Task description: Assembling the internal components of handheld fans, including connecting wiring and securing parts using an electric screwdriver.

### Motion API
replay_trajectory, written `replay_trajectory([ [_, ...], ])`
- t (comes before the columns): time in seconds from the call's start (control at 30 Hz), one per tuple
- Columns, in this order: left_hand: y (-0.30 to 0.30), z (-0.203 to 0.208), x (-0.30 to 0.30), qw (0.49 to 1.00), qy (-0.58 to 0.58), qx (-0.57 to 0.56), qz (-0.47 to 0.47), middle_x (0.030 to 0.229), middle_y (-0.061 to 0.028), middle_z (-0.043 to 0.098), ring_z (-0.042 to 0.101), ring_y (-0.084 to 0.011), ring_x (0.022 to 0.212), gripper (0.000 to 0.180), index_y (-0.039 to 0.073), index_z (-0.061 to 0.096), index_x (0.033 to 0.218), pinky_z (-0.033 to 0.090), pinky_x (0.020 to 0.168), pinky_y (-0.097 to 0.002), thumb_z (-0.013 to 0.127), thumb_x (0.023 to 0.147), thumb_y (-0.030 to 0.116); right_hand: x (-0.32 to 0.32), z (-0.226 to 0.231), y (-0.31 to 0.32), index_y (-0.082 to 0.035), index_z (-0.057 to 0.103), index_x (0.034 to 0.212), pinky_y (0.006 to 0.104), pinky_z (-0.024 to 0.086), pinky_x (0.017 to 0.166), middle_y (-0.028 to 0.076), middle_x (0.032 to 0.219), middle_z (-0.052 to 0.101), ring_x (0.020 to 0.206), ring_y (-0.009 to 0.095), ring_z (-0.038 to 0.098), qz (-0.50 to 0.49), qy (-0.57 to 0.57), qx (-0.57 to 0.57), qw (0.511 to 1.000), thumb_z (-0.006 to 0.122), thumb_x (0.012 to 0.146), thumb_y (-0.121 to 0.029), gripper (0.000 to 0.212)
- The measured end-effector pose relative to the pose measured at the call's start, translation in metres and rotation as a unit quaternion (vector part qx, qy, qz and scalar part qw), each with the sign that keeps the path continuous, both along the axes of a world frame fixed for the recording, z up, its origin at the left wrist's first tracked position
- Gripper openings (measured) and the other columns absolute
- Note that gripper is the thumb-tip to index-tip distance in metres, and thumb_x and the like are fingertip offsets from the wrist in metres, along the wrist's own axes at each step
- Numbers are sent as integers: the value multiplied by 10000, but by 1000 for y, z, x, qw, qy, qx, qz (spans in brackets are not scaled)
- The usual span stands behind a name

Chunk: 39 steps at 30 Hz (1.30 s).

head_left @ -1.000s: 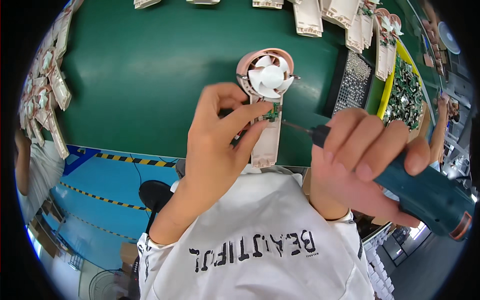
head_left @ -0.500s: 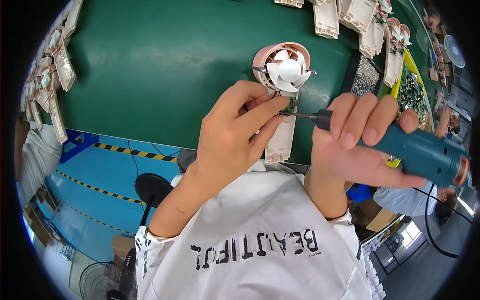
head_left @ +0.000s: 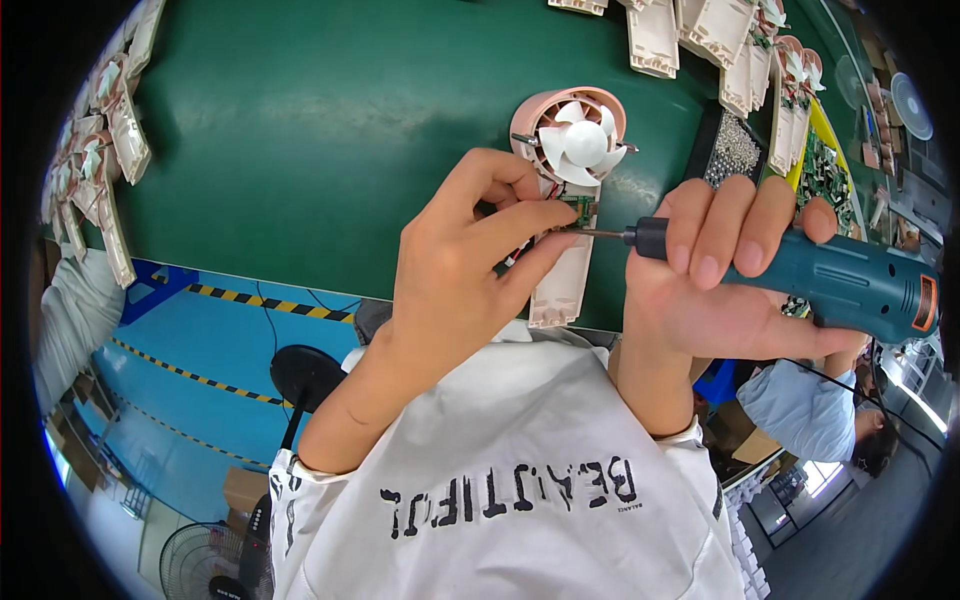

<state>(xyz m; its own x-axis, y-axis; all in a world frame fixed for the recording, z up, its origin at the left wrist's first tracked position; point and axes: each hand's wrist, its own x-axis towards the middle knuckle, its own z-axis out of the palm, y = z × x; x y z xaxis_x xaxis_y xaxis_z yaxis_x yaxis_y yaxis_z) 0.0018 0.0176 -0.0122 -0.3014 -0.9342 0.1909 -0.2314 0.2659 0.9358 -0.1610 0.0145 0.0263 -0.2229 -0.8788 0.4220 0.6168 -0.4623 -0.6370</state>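
A handheld fan lies on the green table, with a pink round housing (head_left: 521, 120), white blades (head_left: 584, 146) and an opened cream handle shell (head_left: 562, 292). A small green circuit board (head_left: 583, 207) sits in the upper handle. My left hand (head_left: 470, 240) reaches over the handle from the left, thumb and forefinger pinched beside the board; what they hold is hidden. My right hand (head_left: 720, 270) grips a dark teal electric screwdriver (head_left: 850, 285) held nearly level. Its thin bit points left, and the tip ends at my left fingertips.
A black tray of small metal screws (head_left: 735, 150) and a yellow bin of green circuit boards (head_left: 826, 185) stand to the right. Several cream fan shells (head_left: 715, 30) lie at the far right, more fan parts (head_left: 125, 130) at the left edge. A co-worker's sleeve (head_left: 800, 405) shows lower right.
The fan has shifted slightly right. My left fingers have moved a little off the board, uncovering more of it. The screwdriver's rear end has risen and its body lies more level.
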Motion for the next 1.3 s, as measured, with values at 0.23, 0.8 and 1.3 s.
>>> replay_trajectory([
  [0.23, 0, -1, -2, 1000, 6, -5, 7, 918, -51, 549, 579, -130, 724, 177, 15, 723, 854, 467, 539, -235, 782, 690, -18, -7, 2, 0, -77, 526, 1171, 278, 391, 497, 36, 795, 511, 567, 133, 489, -10, 19, -13, 1000, 438, 788, -817, 838],
  [0.8, -2, -4, -1, 998, -18, -63, 2, 916, -49, 585, 592, -139, 739, 200, 17, 732, 846, 478, 560, -250, 811, 664, 31, -7, 4, -7, -86, 505, 1215, 289, 388, 531, 39, 818, 507, 603, 149, 483, 80, 51, -31, 995, 456, 802, -795, 822],
  [1.3, -2, -3, 0, 998, -10, -60, 10, 991, -72, 552, 572, -150, 699, 248, 37, 716, 860, 467, 545, -261, 806, 631, 11, -1, 9, 16, -113, 470, 1157, 321, 383, 487, 69, 779, 513, 573, 196, 514, -4, 194, -69, 979, 533, 778, -769, 760],
])
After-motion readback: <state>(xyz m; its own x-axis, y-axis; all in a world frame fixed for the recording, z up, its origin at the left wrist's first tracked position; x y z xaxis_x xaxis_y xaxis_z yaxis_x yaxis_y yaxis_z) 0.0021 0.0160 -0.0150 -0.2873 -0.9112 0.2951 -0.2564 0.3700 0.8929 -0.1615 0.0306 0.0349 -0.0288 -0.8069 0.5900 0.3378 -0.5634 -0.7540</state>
